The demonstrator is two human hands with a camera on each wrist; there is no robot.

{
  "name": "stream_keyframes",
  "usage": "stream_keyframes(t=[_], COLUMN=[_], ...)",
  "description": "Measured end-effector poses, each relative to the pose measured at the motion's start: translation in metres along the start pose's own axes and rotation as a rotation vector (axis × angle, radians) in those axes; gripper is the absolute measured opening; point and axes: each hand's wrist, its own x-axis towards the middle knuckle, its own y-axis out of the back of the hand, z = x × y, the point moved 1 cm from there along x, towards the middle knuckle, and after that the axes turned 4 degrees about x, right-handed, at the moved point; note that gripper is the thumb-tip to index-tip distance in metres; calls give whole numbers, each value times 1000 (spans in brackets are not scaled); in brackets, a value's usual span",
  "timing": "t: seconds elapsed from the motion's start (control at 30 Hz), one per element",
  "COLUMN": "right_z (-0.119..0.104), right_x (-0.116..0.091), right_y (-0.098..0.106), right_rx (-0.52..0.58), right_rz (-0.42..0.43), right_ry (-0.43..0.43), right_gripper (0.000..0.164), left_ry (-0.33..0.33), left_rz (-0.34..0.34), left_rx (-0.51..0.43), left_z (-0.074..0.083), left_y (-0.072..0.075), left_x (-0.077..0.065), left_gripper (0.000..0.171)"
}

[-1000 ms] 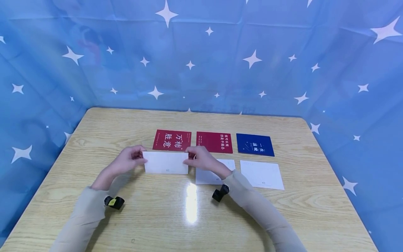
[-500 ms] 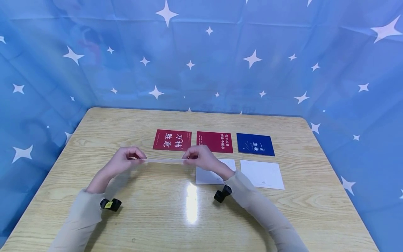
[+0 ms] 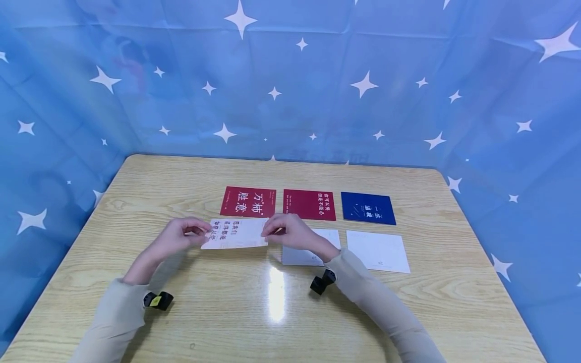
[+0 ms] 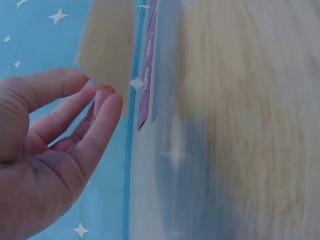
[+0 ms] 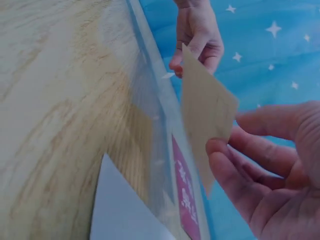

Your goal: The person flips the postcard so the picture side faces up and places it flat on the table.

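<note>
A white postcard [image 3: 245, 234] with dark lettering on its upper face is held just above the table, tilted. My left hand [image 3: 178, 235] pinches its left end between thumb and fingers, while my right hand [image 3: 292, 231] pinches the right end. In the left wrist view the postcard [image 4: 107, 47] looks tan in shade, rising from the fingertips of my left hand [image 4: 55, 135]. The right wrist view has the postcard [image 5: 204, 107] standing between both hands, its lower corner at my right hand's fingertips.
Behind the postcard lie two red cards [image 3: 247, 202] [image 3: 309, 205] and a dark blue card [image 3: 368, 208] in a row. Two white cards [image 3: 301, 255] [image 3: 378, 251] lie nearer, to the right, one partly under my right forearm. A blue starry cloth [image 3: 290, 111] backs the wooden table [image 3: 218, 312].
The postcard has been turned over between my hands: its mostly blank face showed first, then its thin edge, now the lettered face. Both hands have stayed near the same place.
</note>
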Motion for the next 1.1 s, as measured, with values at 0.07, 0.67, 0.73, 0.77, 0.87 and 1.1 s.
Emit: stream_keyframes(t=[0.07, 0.67, 0.73, 0.77, 0.87, 1.1], right_z=[2, 8, 9, 10, 12, 15], right_x=[0, 0, 1, 1, 2, 3], right_y=[-3, -17, -17, -18, -18, -21], right_rx=[10, -52, -59, -61, -73, -84], right_rz=[2, -58, -62, -63, -71, -87], right_ry=[-42, -123, -129, -136, -154, -186], right_gripper=[13, 22, 22, 21, 20, 19], left_ry=[-6, 46, 47, 48, 42, 21], left_rz=[2, -8, -9, -7, -9, -13], left_rx=[3, 50, 58, 63, 82, 119], left_z=[-1, -13, -15, -16, -17, -18], left_y=[-1, -8, -9, -9, -10, -12], left_x=[0, 4, 5, 5, 6, 7], left_gripper=[29, 43, 43, 42, 42, 42])
